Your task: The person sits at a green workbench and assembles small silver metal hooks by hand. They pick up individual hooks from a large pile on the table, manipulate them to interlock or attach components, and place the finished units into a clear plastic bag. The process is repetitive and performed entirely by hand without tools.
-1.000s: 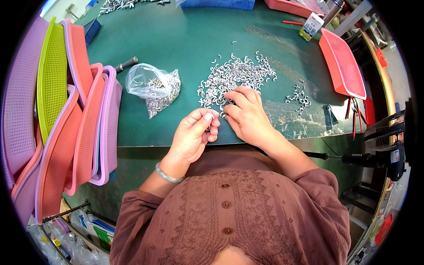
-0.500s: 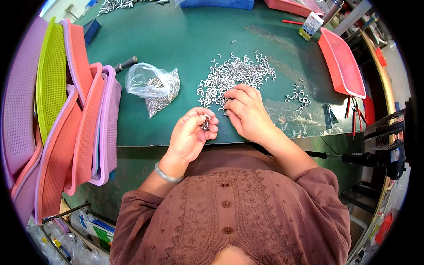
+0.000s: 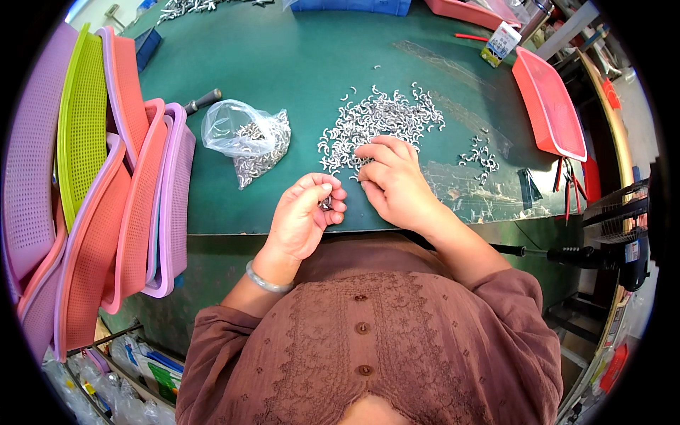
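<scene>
Holding small metal pieces [image 3: 325, 203]: left hand [image 3: 299, 216], curled | curved-piece pile [image 3: 386, 113]: just beyond right hand [image 3: 397, 177], at its bent fingers | palm side hidden (grip there: cannot tell)

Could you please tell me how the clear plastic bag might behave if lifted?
The bag would likely sag, since its film looks thin and crumpled. The small metallic pieces inside probably make it fairly heavy.

Your curved bits [image 3: 375, 117] look like shiny metal, that bag [image 3: 234, 138] is thin, glossy clear plastic, your tabletop [image 3: 304, 71] is smooth with a slight sheen but scuffed in patches, the baskets [image 3: 133, 212] are mattish plastic, and your shirt [image 3: 319, 319] is matt, slightly crinkled cloth.
</scene>
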A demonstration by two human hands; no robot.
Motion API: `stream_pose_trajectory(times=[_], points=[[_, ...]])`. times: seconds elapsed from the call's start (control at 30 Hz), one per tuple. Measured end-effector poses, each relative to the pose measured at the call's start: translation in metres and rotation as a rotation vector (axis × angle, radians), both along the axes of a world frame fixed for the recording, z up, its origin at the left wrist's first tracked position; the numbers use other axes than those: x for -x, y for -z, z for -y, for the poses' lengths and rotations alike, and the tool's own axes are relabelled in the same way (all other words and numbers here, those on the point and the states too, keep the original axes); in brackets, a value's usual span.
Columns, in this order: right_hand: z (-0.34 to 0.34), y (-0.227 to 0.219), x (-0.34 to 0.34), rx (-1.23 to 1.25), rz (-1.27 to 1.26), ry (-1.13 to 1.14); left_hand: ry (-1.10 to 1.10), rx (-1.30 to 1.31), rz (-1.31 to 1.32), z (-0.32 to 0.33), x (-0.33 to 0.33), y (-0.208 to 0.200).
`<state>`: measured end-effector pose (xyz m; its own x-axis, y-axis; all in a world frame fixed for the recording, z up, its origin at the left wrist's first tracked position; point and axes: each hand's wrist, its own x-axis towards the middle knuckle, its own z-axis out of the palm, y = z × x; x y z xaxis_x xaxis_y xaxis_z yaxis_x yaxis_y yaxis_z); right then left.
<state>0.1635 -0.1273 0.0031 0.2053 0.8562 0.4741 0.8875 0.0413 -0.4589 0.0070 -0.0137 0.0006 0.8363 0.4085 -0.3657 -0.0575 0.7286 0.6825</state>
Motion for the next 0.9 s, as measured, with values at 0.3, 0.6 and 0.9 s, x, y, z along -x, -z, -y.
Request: stream_pose_trajectory(times=[0.3, 0.6, 0.9], points=[[-0.003, -0.002, -0.01, -0.04, -0.412, -0.064, 0.076, -0.036, -0.056, 0.005, -0.013, -0.007], [-0.008, -0.009, -0.006, -0.136, -0.243, -0.089, 0.104, -0.011, -0.064, 0.001, -0.019, -0.003], [-0.002, -0.002, -0.004, -0.038, -0.02, -0.068, 0.086, 0.267, 0.027, -0.004, -0.016, 0.001]])
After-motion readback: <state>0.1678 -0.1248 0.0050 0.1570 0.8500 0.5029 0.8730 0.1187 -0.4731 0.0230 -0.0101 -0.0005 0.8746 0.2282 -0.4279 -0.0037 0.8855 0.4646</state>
